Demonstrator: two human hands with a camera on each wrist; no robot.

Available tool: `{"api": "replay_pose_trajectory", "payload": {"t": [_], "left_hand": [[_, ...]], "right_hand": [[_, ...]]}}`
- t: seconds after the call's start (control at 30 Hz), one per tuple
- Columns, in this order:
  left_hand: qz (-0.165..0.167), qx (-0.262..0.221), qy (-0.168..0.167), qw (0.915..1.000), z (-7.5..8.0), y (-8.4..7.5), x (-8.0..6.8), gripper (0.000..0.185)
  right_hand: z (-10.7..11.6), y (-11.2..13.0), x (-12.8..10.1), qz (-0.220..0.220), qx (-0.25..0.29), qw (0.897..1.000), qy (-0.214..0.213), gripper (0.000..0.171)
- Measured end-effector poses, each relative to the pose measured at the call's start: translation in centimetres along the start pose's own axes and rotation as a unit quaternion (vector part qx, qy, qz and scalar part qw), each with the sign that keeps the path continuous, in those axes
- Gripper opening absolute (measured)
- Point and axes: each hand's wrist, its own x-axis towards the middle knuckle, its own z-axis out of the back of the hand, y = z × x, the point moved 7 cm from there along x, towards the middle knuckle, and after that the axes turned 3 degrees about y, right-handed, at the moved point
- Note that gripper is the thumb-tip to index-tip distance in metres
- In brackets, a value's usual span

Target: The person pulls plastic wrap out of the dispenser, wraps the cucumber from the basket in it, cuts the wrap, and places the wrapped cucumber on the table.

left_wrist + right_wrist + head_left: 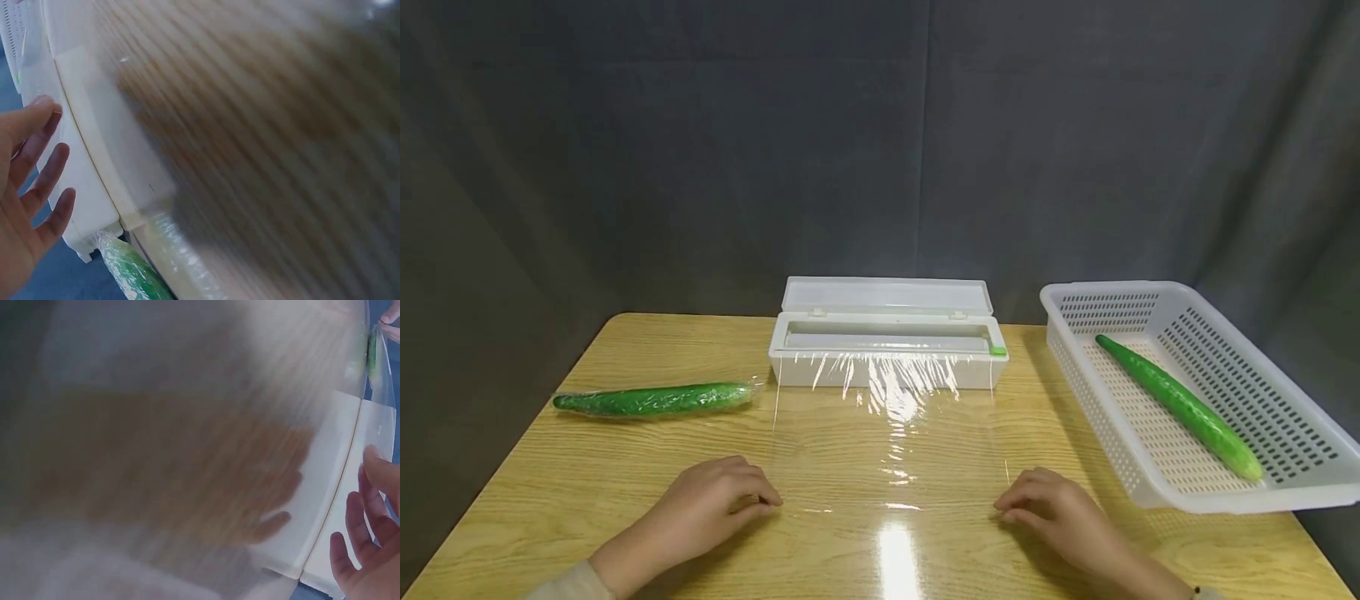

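Observation:
A sheet of clear plastic wrap (883, 458) stretches toward me from a white wrap dispenser (887, 320), low over the table. My left hand (715, 504) pinches its near left corner between thumb and fingertips. At the near right corner, my right hand (1063, 517) pinches the film the same way. Inside the dispenser lies the roll (883, 342), under a raised lid (887, 295). In the left wrist view, the thumb and index finger of my left hand (28, 200) meet while the other fingers are spread. The right wrist view shows a similar grip by my right hand (375, 531).
A cucumber wrapped in film (655, 401) lies left of the dispenser. On the right stands a white perforated basket (1093, 417) holding an unwrapped cucumber (1180, 406). A green cutter tab (997, 351) sits at the dispenser's right end. Behind the wooden table (520, 533) hangs a dark curtain (850, 150).

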Motion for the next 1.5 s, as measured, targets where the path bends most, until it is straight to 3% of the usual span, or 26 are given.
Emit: {"api": "replay_pose_trajectory", "payload": {"t": [0.3,0.6,0.9,1.03,1.5], "left_hand": [[-0.033,0.052,0.031,0.9976,-1.0,-0.2,0.8,0.016],[-0.053,0.058,0.03,0.9965,-1.3,0.0,0.7,0.017],[-0.018,0.039,0.059,0.9973,-1.4,0.3,0.5,0.01],[-0.01,0.036,0.065,0.9972,-1.4,0.3,0.4,0.008],[-0.018,0.075,-0.005,0.997,-0.1,-0.2,0.1,0.015]], "right_hand": [[-0.9,-0.4,0.6,-0.022,-0.04,0.996,0.074,0.02],[-1.4,-0.7,0.7,-0.048,-0.015,0.991,0.125,0.013],[-1.4,0.3,0.5,0.032,-0.044,0.994,0.097,0.02],[-1.4,0.5,0.6,0.045,-0.052,0.994,0.091,0.022],[-0.2,1.5,1.0,0.065,-0.082,0.991,0.078,0.022]]}}
